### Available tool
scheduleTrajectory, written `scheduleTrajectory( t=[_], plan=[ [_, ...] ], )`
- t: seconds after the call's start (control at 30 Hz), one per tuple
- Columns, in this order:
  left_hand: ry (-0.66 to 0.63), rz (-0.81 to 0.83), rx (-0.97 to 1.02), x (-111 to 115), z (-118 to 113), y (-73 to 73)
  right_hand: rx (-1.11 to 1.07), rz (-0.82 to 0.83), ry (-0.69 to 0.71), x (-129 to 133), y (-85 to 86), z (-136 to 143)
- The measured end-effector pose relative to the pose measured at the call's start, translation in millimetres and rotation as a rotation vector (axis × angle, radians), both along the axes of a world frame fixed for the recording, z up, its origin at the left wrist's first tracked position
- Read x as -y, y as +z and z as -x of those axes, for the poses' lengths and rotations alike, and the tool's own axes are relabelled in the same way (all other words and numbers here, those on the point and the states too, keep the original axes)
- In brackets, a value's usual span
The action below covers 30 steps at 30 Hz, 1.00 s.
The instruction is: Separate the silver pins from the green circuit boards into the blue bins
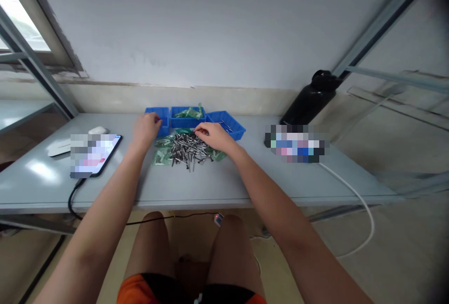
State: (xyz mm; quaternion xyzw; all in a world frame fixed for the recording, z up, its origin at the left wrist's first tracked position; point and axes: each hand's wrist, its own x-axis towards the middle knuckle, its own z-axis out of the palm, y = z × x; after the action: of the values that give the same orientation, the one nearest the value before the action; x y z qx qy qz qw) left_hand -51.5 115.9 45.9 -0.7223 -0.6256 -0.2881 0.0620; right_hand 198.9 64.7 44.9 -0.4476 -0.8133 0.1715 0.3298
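A loose heap of metal screws [189,148] lies on the grey table, with small green-tinted plastic bags [162,156] at its edges. My right hand [214,135] is at the heap's upper right, thumb and fingers drawn together; anything between the fingertips is too small to make out. Over the left blue bin [156,112] hangs my left hand [147,127], fingers curled together, their contents hidden. The middle blue bin [187,121] holds green plastic bags [189,113]. In the right blue bin [236,128], turned at an angle, are a few long thin metal pieces [225,126].
To the left lie a phone [105,156] on a black cable and a white earphone case [97,130]. A black bottle [308,100] stands at the back right, behind a blurred-out object [294,145] with a white cable [351,191]. The wall [196,37] closes the back.
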Motion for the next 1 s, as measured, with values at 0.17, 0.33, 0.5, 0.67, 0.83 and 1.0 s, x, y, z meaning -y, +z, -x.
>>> scheduleTrajectory(
  t=[0.17, 0.33, 0.5, 0.67, 0.83, 1.0],
  plan=[
    [-0.066, -0.103, 0.031, 1, -5, -1.3, 0.062, 0.004, 0.048, 2, 1.5, 1],
    [-0.148, -0.117, 0.030, 12, -17, 7.2, 0.200, 0.066, 0.161, -1, -0.9, 1],
    [-0.357, -0.013, -0.043, 23, -33, 13.1, 0.246, 0.076, 0.196, -9, -11.2, 0],
    [-0.515, 0.038, -0.056, 30, -47, 11.7, 0.294, 0.073, 0.187, -8, -12.1, 3],
    [-0.633, 0.070, -0.067, 35, -56, 7.6, 0.205, 0.110, 0.167, -4, -6.0, 4],
    [-0.653, 0.076, -0.054, 37, -58, 8.1, -0.035, 0.127, 0.078, 0, -0.5, 2]
  ],
)
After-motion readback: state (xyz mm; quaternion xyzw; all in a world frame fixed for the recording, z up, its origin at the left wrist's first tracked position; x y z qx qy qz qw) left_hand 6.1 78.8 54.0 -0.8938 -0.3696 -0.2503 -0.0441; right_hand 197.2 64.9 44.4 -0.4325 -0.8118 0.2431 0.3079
